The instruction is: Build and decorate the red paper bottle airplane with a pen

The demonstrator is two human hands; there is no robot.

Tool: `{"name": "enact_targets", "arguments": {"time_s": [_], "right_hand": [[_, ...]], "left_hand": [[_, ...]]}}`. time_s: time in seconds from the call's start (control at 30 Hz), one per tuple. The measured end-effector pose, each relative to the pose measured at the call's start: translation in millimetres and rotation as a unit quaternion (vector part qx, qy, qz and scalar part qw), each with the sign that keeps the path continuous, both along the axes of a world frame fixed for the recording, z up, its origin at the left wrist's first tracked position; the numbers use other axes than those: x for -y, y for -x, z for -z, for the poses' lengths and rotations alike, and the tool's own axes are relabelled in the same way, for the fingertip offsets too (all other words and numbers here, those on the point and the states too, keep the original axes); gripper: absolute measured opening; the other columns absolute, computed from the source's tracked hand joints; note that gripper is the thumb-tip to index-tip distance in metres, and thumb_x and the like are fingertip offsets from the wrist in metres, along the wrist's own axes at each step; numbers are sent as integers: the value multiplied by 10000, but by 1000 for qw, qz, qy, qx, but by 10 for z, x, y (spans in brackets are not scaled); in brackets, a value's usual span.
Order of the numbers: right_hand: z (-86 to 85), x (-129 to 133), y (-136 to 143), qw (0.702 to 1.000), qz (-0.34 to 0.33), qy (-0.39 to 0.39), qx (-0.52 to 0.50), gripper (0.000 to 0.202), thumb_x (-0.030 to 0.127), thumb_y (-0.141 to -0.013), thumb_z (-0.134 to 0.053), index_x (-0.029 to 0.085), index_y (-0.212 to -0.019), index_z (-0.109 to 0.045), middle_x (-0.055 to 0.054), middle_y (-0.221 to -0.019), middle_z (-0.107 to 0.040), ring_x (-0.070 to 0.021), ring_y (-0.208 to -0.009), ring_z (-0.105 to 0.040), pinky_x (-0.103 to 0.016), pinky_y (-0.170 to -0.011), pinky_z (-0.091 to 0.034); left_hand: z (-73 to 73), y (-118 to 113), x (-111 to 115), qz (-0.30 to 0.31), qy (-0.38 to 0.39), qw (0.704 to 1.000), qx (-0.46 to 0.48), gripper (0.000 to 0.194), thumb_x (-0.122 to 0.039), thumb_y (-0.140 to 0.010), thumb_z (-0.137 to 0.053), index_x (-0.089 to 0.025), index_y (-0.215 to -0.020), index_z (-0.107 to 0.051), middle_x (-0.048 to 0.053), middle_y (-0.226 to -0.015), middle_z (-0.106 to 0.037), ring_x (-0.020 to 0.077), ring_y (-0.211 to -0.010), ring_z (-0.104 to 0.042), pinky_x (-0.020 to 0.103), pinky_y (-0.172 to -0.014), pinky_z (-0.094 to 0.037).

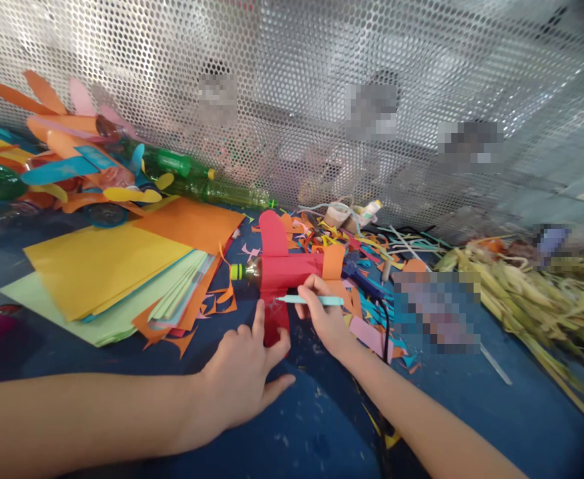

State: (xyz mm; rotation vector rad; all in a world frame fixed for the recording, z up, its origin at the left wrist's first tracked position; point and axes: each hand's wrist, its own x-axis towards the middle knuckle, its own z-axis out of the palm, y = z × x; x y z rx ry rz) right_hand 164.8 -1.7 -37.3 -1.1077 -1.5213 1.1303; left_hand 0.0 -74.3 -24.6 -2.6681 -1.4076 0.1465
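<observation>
A bottle wrapped in red paper (292, 269) lies on its side, its yellow-green cap (238, 271) pointing left. Red paper wings stick out from it, and an orange paper piece (332, 261) sits at its right end. My right hand (322, 313) grips a light blue pen (316, 301), whose tip is over the near red wing (275, 322). White marks show on that wing near the tip. With its index finger stretched out, my left hand (247, 366) presses the wing's left edge; its thumb is spread and it holds nothing.
Coloured paper sheets (107, 259) are stacked at left, with finished paper-and-bottle planes (82, 159) behind. Paper scraps (322, 233), a glue gun (366, 283) with black cord, and a white bottle (370, 211) lie beyond. Dry husks (541, 299) are at right, before a perforated metal screen (296, 80).
</observation>
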Motion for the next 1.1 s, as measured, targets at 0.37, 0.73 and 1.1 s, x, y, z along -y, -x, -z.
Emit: {"name": "enact_targets", "arguments": {"time_s": [0.37, 0.73, 1.1], "right_hand": [[-5, 27, 5, 997, -57, 6, 53, 276, 356, -885, -522, 206, -669, -438, 72, -494, -404, -89, -454, -358, -234, -460, -272], [66, 0, -14, 996, -26, 17, 83, 283, 316, -876, -524, 223, -648, -385, 75, -438, -455, -95, -412, -391, -232, -466, -322], [44, -7, -2, 996, -22, 17, 87, 276, 292, -867, -521, 221, -637, -387, 78, -426, -449, -92, -404, -386, -223, -459, -319]], "left_hand": [[-17, -5, -11, 3, 8, 1000, -10, 568, -592, -904, -253, -265, -1332, -433, 272, -1378, -426, 308, -690, -628, 399, -529, -476], [-4, -9, -15, 3, 6, 1000, -12, 564, -594, -900, -256, -263, -1322, -434, 276, -1371, -433, 304, -665, -620, 402, -521, -469], [7, 0, -10, 3, 6, 1000, -14, 570, -601, -899, -255, -266, -1329, -424, 275, -1375, -429, 300, -672, -624, 397, -520, -471]]}}
